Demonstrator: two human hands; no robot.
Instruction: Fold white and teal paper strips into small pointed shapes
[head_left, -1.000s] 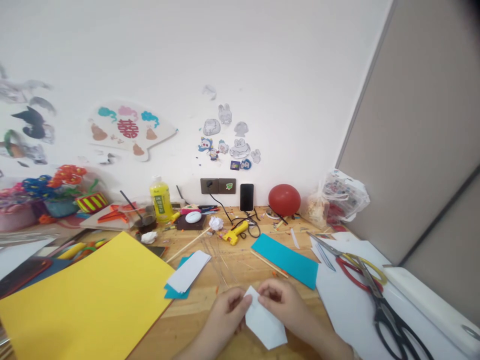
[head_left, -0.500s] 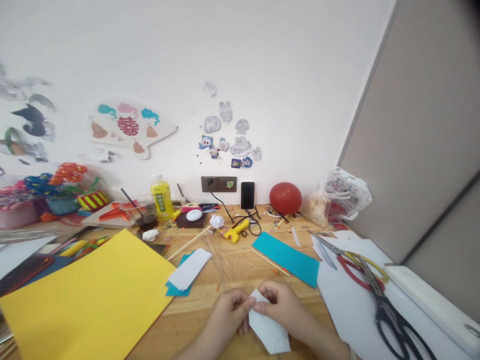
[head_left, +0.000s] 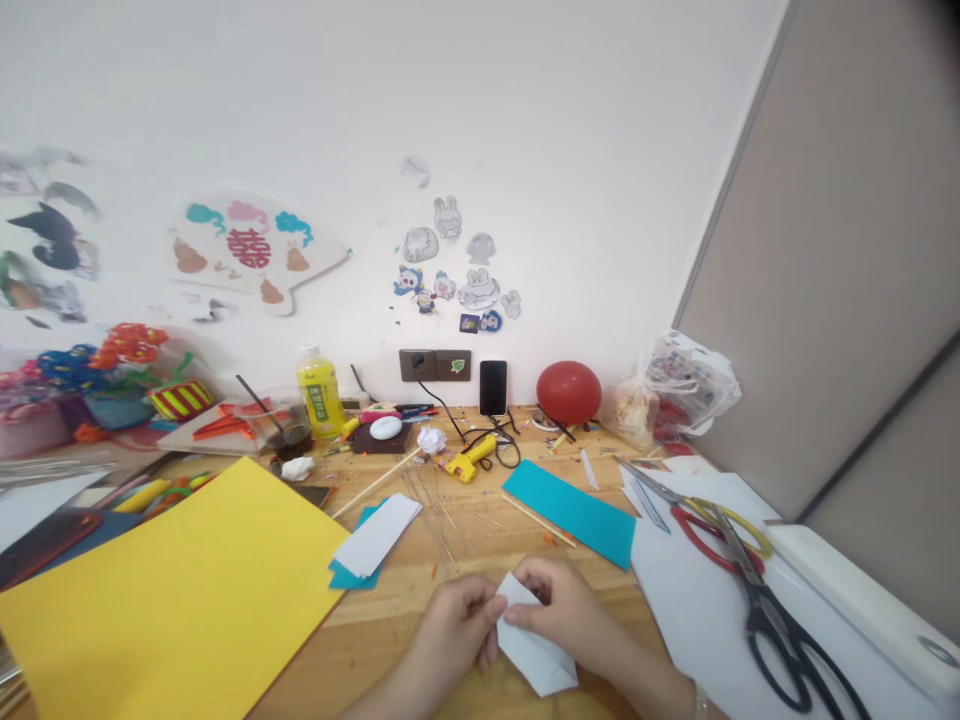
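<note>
both hands are closed on one folded white paper, held above the wooden table, directly before the person. left hand: thumb pressed on the paper's left edge near its top corner, fingers curled; some fingertips hidden behind the sheet. right hand: thumb laid over the upper face, forefinger bent by the top; remaining fingers hard to make out. thumbs near each other, wrists angled inward, forearms cut off below.

just ahead: white slips over blue paper, mostly covered; to the right, a blue strip. left: yellow sheet, lower end cut off. right: black scissors, handles partly out of view.

by the wall: bottle containing yellow liquid; clear cup, contents dark, i cannot tell what; plastic bag, contents too blurred to name.
</note>
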